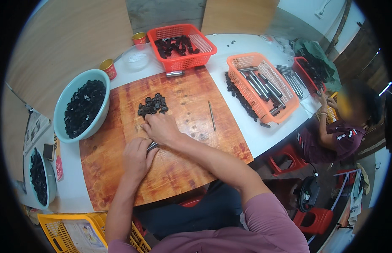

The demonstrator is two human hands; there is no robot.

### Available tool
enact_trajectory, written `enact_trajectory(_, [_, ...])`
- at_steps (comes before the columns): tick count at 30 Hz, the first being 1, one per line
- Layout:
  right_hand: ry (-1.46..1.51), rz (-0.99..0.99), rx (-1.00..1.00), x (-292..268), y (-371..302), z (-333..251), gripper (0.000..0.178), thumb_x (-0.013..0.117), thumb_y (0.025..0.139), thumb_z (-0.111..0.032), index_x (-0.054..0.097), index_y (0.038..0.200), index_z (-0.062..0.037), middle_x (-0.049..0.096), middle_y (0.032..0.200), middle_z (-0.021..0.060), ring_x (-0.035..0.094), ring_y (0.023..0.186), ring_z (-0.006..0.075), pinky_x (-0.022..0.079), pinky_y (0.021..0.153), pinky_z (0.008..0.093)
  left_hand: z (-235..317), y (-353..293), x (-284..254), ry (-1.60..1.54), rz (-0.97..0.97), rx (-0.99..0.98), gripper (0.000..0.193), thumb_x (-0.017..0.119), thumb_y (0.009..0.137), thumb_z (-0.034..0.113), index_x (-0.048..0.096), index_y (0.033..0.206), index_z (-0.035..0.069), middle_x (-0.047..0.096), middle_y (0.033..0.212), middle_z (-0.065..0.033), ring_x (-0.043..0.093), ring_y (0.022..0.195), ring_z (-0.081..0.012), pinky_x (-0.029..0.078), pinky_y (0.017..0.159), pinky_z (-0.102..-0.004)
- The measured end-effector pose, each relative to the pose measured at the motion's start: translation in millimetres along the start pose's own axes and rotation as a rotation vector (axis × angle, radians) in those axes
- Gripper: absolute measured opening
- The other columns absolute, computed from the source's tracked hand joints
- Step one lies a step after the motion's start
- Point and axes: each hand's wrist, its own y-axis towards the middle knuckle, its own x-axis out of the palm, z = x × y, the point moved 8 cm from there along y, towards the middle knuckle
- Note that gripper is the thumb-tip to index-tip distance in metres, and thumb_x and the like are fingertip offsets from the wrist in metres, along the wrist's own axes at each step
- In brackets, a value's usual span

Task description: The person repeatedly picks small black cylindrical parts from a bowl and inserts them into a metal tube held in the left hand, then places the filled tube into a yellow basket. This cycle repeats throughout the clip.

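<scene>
My left hand (137, 157) is closed around a short shiny metal tube (153, 146) above the wooden board (196, 152). Just beyond it, my right hand (163, 130) has its fingers bent down at the near edge of a pile of small black ring-like parts (155, 103). Whatever its fingertips pinch, if anything, is hidden beneath the hand. A thin metal rod (212, 116) lies on the board to the right. Another metal tube (174, 74) rests by the board's far edge.
Black parts fill a pale blue basin (106, 105) at left and another basin (51, 181). A red basket (206, 49) stands at the back, an orange basket (234, 95) with metal tubes at right. Beyond sits another person (337, 135), hands at a red basket (298, 67).
</scene>
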Motion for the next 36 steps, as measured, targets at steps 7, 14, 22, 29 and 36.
enact_trajectory(7, [0.072, 0.048, 0.037, -4, -6, 1, 0.023, 0.066, 0.09, -0.023, 0.068, 0.083, -0.0011, 0.069, 0.077, 0.0234, 0.069, 0.074, 0.0427, 0.054, 0.069, 0.0538, 0, 5, -1, -0.017, -0.031, -0.057, 0.028, 0.081, 0.08, 0.018, 0.066, 0.098, 0.003, 0.058, 0.085, -0.0126, 0.058, 0.079, -0.0335, 0.045, 0.07, -0.0428])
enact_trajectory(14, [0.097, 0.083, 0.01, -7, -3, 0, 0.02, 0.068, 0.087, -0.02, 0.065, 0.079, -0.0013, 0.067, 0.075, 0.0195, 0.067, 0.076, 0.0388, 0.052, 0.071, 0.0496, -1, 13, -2, -0.047, -0.072, -0.064, 0.027, 0.082, 0.079, 0.016, 0.066, 0.096, 0.004, 0.055, 0.08, -0.0111, 0.055, 0.073, -0.0318, 0.042, 0.065, -0.0424])
enact_trajectory(22, [0.093, 0.108, -0.026, -4, -3, 3, 0.017, 0.068, 0.088, -0.018, 0.062, 0.082, -0.0028, 0.064, 0.078, 0.0163, 0.064, 0.081, 0.0345, 0.048, 0.076, 0.0454, -6, 19, 0, -0.121, -0.157, -0.113, 0.025, 0.081, 0.077, 0.014, 0.066, 0.094, 0.003, 0.053, 0.079, -0.0126, 0.054, 0.072, -0.0329, 0.042, 0.065, -0.0428])
enact_trajectory(29, [0.152, 0.184, -0.001, -9, -12, 5, 0.017, 0.069, 0.088, -0.017, 0.06, 0.084, -0.0026, 0.061, 0.08, 0.0126, 0.062, 0.082, 0.0323, 0.045, 0.076, 0.0438, -3, 17, 5, -0.086, -0.158, -0.08, 0.026, 0.081, 0.076, 0.013, 0.065, 0.093, 0.003, 0.053, 0.081, -0.0128, 0.052, 0.074, -0.0328, 0.04, 0.068, -0.0419])
enact_trajectory(36, [0.106, 0.107, 0.018, -3, -6, 5, 0.017, 0.064, 0.09, -0.02, 0.063, 0.087, -0.0028, 0.065, 0.085, 0.0145, 0.064, 0.089, 0.0329, 0.047, 0.081, 0.0445, 0, 16, -5, -0.052, -0.108, -0.096, 0.025, 0.081, 0.079, 0.016, 0.067, 0.096, 0.005, 0.056, 0.082, -0.0109, 0.056, 0.076, -0.0318, 0.043, 0.067, -0.042])
